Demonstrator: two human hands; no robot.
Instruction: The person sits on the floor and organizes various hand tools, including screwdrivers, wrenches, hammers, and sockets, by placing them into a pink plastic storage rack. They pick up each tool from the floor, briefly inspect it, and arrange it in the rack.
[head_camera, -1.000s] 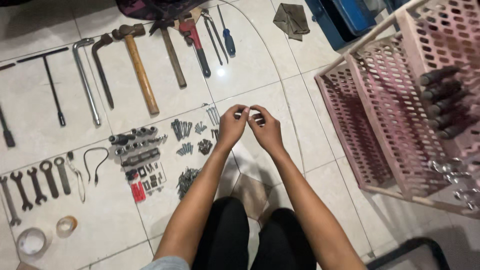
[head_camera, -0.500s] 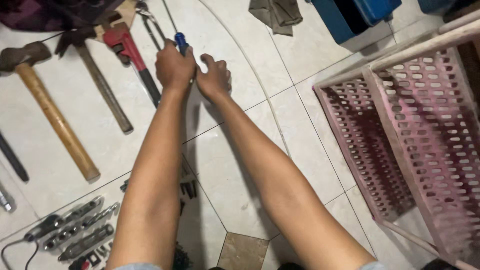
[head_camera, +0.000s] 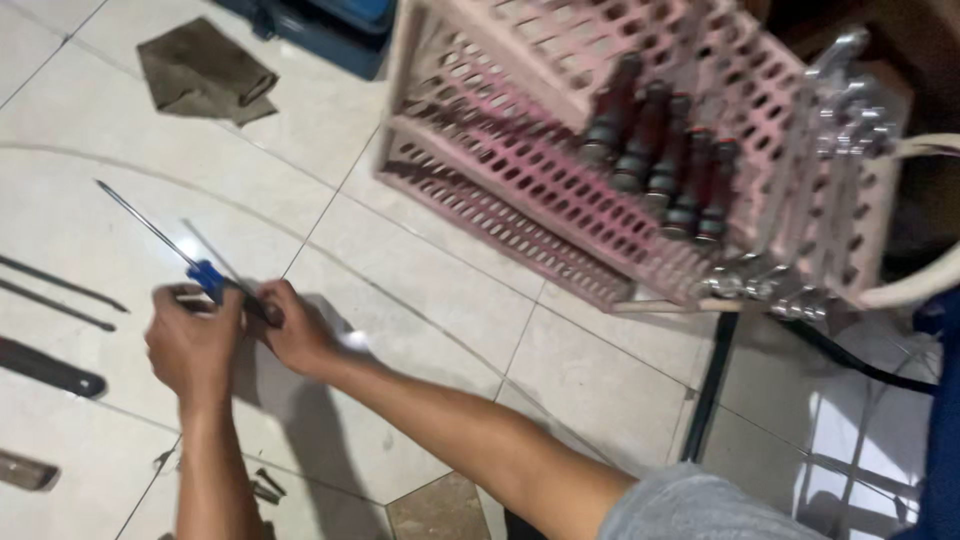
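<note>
Both hands, left hand (head_camera: 195, 345) and right hand (head_camera: 295, 330), closed on screwdriver (head_camera: 208, 277); light, stiff, best held by handle

Glossy white floor tiles (head_camera: 430, 270) fill the frame, a pink perforated rack (head_camera: 560, 160) standing at one o'clock, an olive cloth (head_camera: 205, 72) at eleven and a blue box (head_camera: 320, 25) at twelve.

Dim indoor light, motion blur throughout, small glare beside the hands (head_camera: 240, 335).
</note>
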